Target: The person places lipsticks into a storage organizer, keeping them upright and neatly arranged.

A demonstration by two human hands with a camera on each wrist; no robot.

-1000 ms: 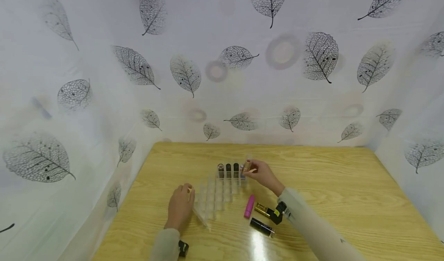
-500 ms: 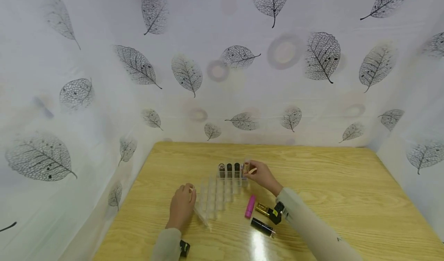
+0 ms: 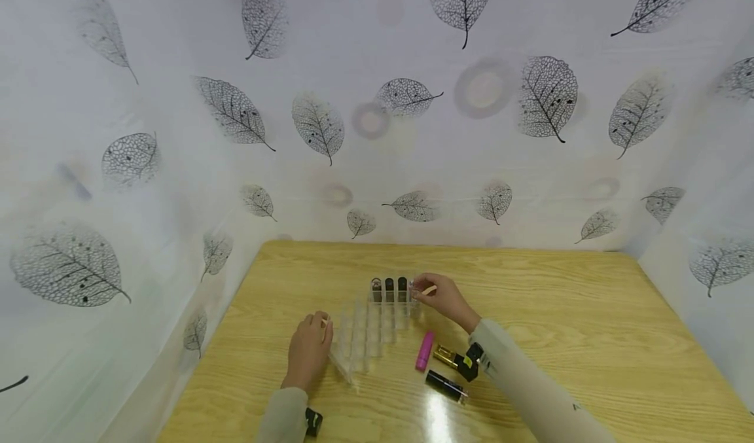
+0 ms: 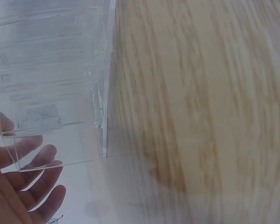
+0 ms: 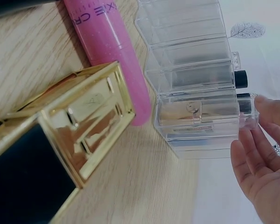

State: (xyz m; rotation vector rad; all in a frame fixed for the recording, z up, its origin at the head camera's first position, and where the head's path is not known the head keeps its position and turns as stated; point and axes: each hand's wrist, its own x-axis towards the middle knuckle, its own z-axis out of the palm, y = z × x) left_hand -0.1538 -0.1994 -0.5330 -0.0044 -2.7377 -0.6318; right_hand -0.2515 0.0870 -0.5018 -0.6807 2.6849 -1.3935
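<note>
Clear stand: a stepped see-through stand (image 3: 373, 330) with little slots, sitting a bit left of mid-table, top row toward the far edge of the table (image 3: 589, 338).
Top row: three dark-topped tubes (image 3: 389, 289) side by side, then the end tube (image 5: 244, 106) in a slot near the right end. Most of that one's down inside the plastic, just the top poking out.
Right hand: right hand (image 3: 442, 297) has thumb and fingers pinched round that poking-out top, pretty clear from the wrist view.
The angle that matters: the end tube runs lengthwise along its slot, roughly upright, and lies on the left side of the right palm. Right hand's right there; the left is way over at the other end of the stand.
Left hand: left hand (image 3: 309, 348) is at the stand's left end, fingers loosely bent by the corner. Can't tell if they're actually pinching the plastic tbh.
Loose stuff: pink tube (image 3: 425, 351), gold lipstick (image 3: 446, 356) and black tube (image 3: 446, 385), all lying flat toward the near edge. Pink one points roughly near-to-far, the other two slant more sideways. Right hand's way closer to all three.
Backdrop: pale leaf-print cloth (image 3: 412, 155) past the far edge.
</note>
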